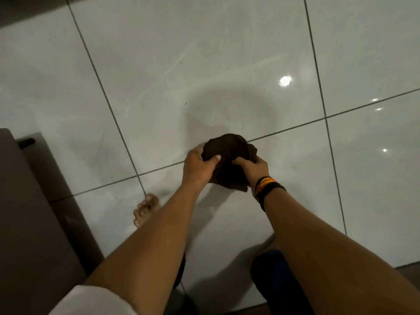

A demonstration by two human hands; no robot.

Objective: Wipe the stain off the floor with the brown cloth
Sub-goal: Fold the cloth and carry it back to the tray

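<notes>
A dark brown cloth (pixel 229 153), bunched up, hangs above the glossy white tiled floor (pixel 159 76) in the middle of the view. My left hand (pixel 198 165) grips its left side and my right hand (pixel 254 168), with striped bands on the wrist, grips its right side. The cloth's lower edge droops between my wrists. A tiny dark speck (pixel 185 104) lies on the tile beyond the cloth. Faint streaks and a dull patch show on the tile around it; I cannot make out a distinct stain.
A brown piece of furniture (pixel 34 212) fills the left edge, with a small dark foot (pixel 26 142) at its corner. My bare left foot (pixel 145 209) stands on the tile beside it. Dark grout lines (pixel 295 126) cross the floor. Ceiling light glare (pixel 285 81) shines at the right.
</notes>
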